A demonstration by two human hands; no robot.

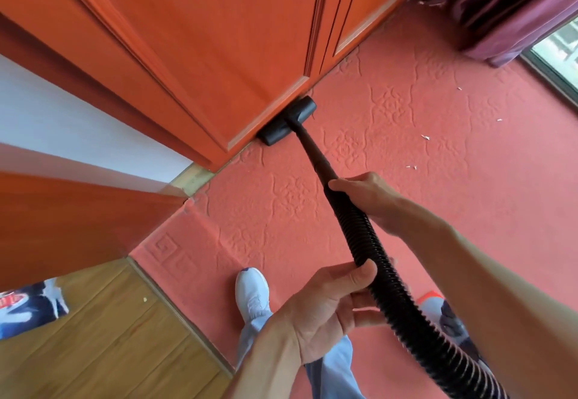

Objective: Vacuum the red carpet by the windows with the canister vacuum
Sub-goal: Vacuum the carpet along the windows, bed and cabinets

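The black floor nozzle lies on the red patterned carpet, pushed against the foot of an orange wooden cabinet. A black wand runs back from it into a ribbed black hose. My right hand grips the top of the hose where it joins the wand. Lower down, my left hand holds the hose from underneath, thumb over it. The canister is mostly hidden behind the hose and my right arm at the lower right.
Small white scraps dot the carpet toward the window and purple curtain at the upper right. Wooden flooring borders the carpet at the lower left. My white shoe stands on the carpet edge.
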